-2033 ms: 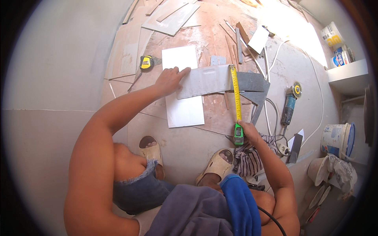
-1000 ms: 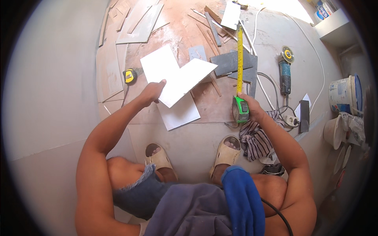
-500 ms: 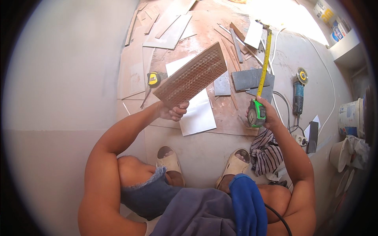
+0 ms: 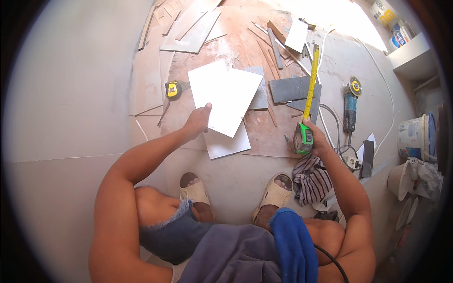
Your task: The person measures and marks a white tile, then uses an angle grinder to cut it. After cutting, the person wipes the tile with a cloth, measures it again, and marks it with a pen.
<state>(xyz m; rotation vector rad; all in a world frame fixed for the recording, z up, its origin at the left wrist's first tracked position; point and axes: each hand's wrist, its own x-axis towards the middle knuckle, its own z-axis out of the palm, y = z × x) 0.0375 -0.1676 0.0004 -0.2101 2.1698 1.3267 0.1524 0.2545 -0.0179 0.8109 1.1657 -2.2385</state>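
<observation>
My left hand (image 4: 198, 121) is closed on the lower edge of a tile piece (image 4: 239, 96), thumb on top, its glossy white face turned up. Beneath it another white tile (image 4: 230, 146) lies on the floor, partly covered. In my right hand (image 4: 319, 139) is a green and black tape measure (image 4: 303, 138). Its yellow blade (image 4: 311, 82) sticks out away from me, above dark grey tile pieces (image 4: 292, 90). A second tape measure (image 4: 173, 90), yellow and black, rests on the floor left of the tiles.
An angle grinder (image 4: 350, 106) lies to the right, its cord running to a socket block (image 4: 352, 162). A striped cloth (image 4: 312, 181) is near my right foot. Buckets (image 4: 411, 137) stand along the right side. Tile offcuts (image 4: 191, 33) and strips litter the far floor.
My left hand has turned the tile over, from its brown ridged back to its white face, and lowered it toward the white tile. My right hand keeps hold of the extended tape measure.
</observation>
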